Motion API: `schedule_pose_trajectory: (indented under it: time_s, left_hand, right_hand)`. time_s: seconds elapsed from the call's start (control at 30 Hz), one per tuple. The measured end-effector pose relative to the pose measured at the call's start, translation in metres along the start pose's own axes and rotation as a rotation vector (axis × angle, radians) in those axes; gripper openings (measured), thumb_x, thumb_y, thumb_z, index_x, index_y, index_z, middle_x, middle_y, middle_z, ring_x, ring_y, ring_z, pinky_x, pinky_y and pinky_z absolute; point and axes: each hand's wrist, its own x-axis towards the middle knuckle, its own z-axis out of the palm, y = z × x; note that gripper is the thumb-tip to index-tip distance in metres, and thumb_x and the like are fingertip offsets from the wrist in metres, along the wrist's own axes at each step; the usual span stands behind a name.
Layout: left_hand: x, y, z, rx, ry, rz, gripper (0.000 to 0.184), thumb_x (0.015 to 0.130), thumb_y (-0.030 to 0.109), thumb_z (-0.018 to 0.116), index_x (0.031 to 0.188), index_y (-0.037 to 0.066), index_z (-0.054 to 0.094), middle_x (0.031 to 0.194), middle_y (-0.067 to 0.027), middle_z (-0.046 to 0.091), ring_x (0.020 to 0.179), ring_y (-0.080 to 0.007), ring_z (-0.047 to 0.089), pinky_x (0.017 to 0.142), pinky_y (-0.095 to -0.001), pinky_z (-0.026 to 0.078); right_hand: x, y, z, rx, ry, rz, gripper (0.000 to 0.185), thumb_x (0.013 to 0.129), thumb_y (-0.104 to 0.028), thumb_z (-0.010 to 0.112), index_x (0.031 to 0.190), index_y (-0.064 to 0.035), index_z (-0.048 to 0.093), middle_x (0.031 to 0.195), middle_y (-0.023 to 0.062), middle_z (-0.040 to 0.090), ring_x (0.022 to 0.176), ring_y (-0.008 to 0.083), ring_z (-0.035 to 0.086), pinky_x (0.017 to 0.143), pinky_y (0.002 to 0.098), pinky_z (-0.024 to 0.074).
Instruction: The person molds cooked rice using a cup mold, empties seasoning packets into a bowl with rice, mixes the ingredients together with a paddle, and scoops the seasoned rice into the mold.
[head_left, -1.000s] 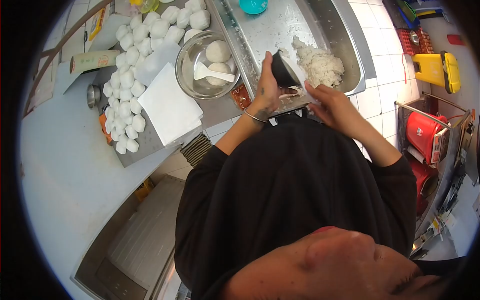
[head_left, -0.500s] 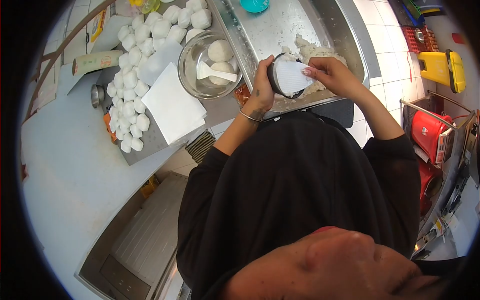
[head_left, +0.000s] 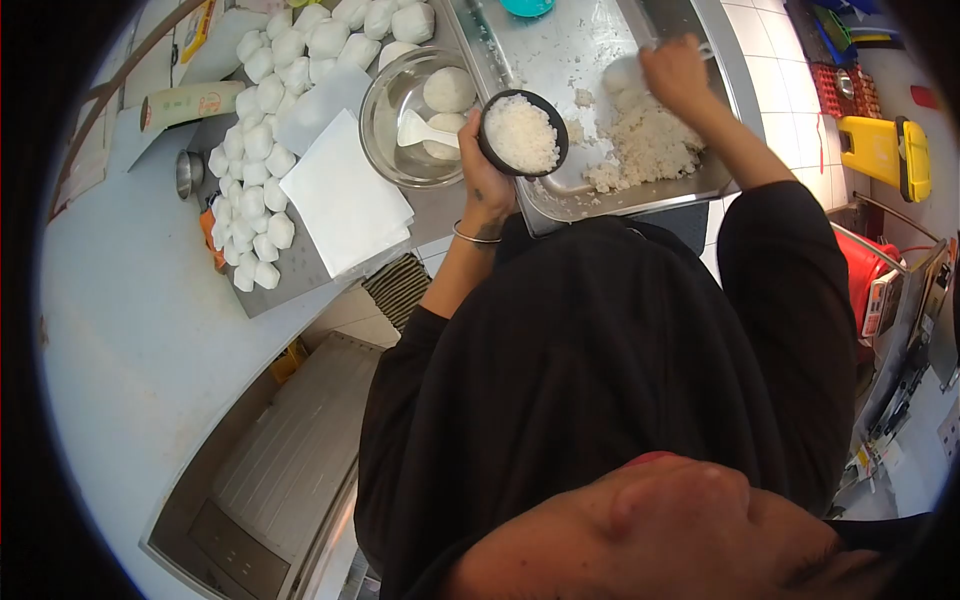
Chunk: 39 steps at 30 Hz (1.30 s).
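My left hand (head_left: 487,190) is wrapped round a small black bowl (head_left: 563,135). White cooked rice (head_left: 520,133) fills it up to the rim. My right hand (head_left: 680,75), slightly blurred, grips a white rice paddle (head_left: 622,74), whose blade is low over the metal tray (head_left: 550,60). Beneath and beside the paddle, loose rice (head_left: 655,150) is heaped in the tray's near right part. Just left of the black bowl stands a clear bowl (head_left: 372,140) with two round rice balls (head_left: 450,90) and a second white paddle (head_left: 425,131) in it.
Many white wrapped bundles (head_left: 285,85) cover the counter at left, beside a stack of white paper sheets (head_left: 345,200). A turquoise bowl (head_left: 527,6) sits at the tray's far end. On the right are a yellow bin (head_left: 870,155) and a red container (head_left: 865,275).
The right hand with the paddle has left the black bowl and moved right and away, over the rice tray. My left hand has shifted the bowl left, its rice now showing.
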Motion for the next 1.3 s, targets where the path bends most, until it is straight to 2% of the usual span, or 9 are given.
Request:
schedule_pose_trajectory:
  time_s: [0.1, 0.27, 0.43, 0.47, 0.63, 0.7, 0.9, 1.2, 1.3]
  left_hand:
    - [0.005, -0.009, -0.009, -0.002, 0.052, 0.024, 0.05, 0.1, 0.045, 0.033, 0.119, 0.004, 0.057, 0.112, -0.0101, 0.066, 0.103, -0.0223, 0.065, 0.092, -0.0364, 0.052]
    - [0.007, -0.025, -0.026, -0.017, 0.058, 0.065, 0.049, 0.101, 0.041, 0.035, 0.121, 0.002, 0.055, 0.115, -0.0092, 0.063, 0.107, -0.019, 0.061, 0.097, -0.0329, 0.048]
    - [0.004, -0.02, -0.024, -0.038, 0.03, 0.027, 0.05, 0.102, 0.041, 0.033, 0.123, 0.0, 0.053, 0.117, -0.0097, 0.061, 0.11, -0.0185, 0.059, 0.098, -0.0327, 0.047]
    - [0.005, -0.021, -0.021, -0.036, 0.056, 0.034, 0.05, 0.101, 0.042, 0.033, 0.121, 0.002, 0.055, 0.115, -0.0099, 0.063, 0.107, -0.0197, 0.062, 0.095, -0.034, 0.049]
    - [0.005, -0.025, -0.022, -0.014, 0.058, 0.08, 0.049, 0.101, 0.043, 0.032, 0.118, 0.004, 0.057, 0.113, -0.01, 0.066, 0.104, -0.0212, 0.064, 0.092, -0.0354, 0.051]
    - [0.005, -0.02, -0.02, -0.019, 0.045, 0.075, 0.049, 0.101, 0.043, 0.032, 0.118, 0.005, 0.057, 0.113, -0.0097, 0.066, 0.104, -0.0214, 0.064, 0.092, -0.0356, 0.052]
    - [0.012, -0.023, -0.028, -0.078, 0.087, 0.082, 0.048, 0.101, 0.043, 0.033, 0.117, 0.005, 0.058, 0.113, -0.009, 0.066, 0.104, -0.0207, 0.064, 0.093, -0.0353, 0.051]
    - [0.009, -0.012, -0.014, -0.104, 0.094, 0.092, 0.049, 0.101, 0.044, 0.034, 0.12, 0.004, 0.056, 0.115, -0.0071, 0.062, 0.108, -0.0174, 0.059, 0.099, -0.0324, 0.044]
    - [0.01, -0.009, -0.018, -0.128, 0.048, -0.006, 0.061, 0.096, 0.056, 0.03, 0.121, 0.007, 0.056, 0.111, -0.0099, 0.066, 0.101, -0.0251, 0.066, 0.075, -0.0453, 0.058]
  right_hand:
    - [-0.013, -0.043, -0.031, 0.272, -0.231, -0.237, 0.009, 0.078, -0.014, 0.062, 0.082, -0.0116, 0.07, 0.079, 0.0116, 0.07, 0.084, 0.0262, 0.068, 0.093, 0.0457, 0.0385]
    - [0.024, -0.025, -0.017, 0.045, 0.159, -0.031, 0.012, 0.081, -0.016, 0.061, 0.087, -0.0127, 0.07, 0.084, 0.0082, 0.07, 0.095, 0.0248, 0.062, 0.089, 0.0404, 0.0383]
    - [-0.016, -0.098, -0.01, 0.204, 0.189, -0.603, 0.013, 0.083, -0.017, 0.058, 0.082, -0.0141, 0.071, 0.085, 0.0068, 0.068, 0.104, 0.0244, 0.059, 0.096, 0.0424, 0.0378]
    - [-0.026, -0.102, -0.035, 0.207, -0.028, -0.691, 0.012, 0.082, -0.018, 0.059, 0.081, -0.0154, 0.071, 0.089, 0.0058, 0.067, 0.112, 0.0251, 0.056, 0.104, 0.0458, 0.0347]
    - [-0.02, -0.065, -0.036, 0.062, 0.156, -0.528, 0.016, 0.086, -0.018, 0.057, 0.088, -0.0141, 0.072, 0.085, 0.0057, 0.07, 0.105, 0.023, 0.059, 0.1, 0.043, 0.0355]
    - [-0.008, -0.058, -0.04, -0.005, -0.114, -0.3, 0.014, 0.085, -0.018, 0.058, 0.089, -0.0146, 0.071, 0.084, 0.0069, 0.071, 0.098, 0.0232, 0.063, 0.098, 0.042, 0.0356]
    - [-0.036, -0.109, -0.01, 0.304, -0.302, -0.345, 0.012, 0.081, -0.024, 0.067, 0.09, -0.0165, 0.07, 0.084, 0.0063, 0.071, 0.09, 0.0233, 0.066, 0.094, 0.0443, 0.0356]
    - [-0.027, -0.061, -0.01, 0.797, -0.404, -0.447, 0.021, 0.084, -0.033, 0.068, 0.092, -0.0136, 0.069, 0.083, 0.0055, 0.07, 0.083, 0.0239, 0.064, 0.091, 0.0418, 0.031]
    - [-0.042, -0.036, -0.047, 0.828, -0.326, -0.313, 0.022, 0.087, -0.031, 0.066, 0.094, -0.0103, 0.068, 0.082, 0.0086, 0.069, 0.083, 0.0259, 0.064, 0.086, 0.0423, 0.0389]
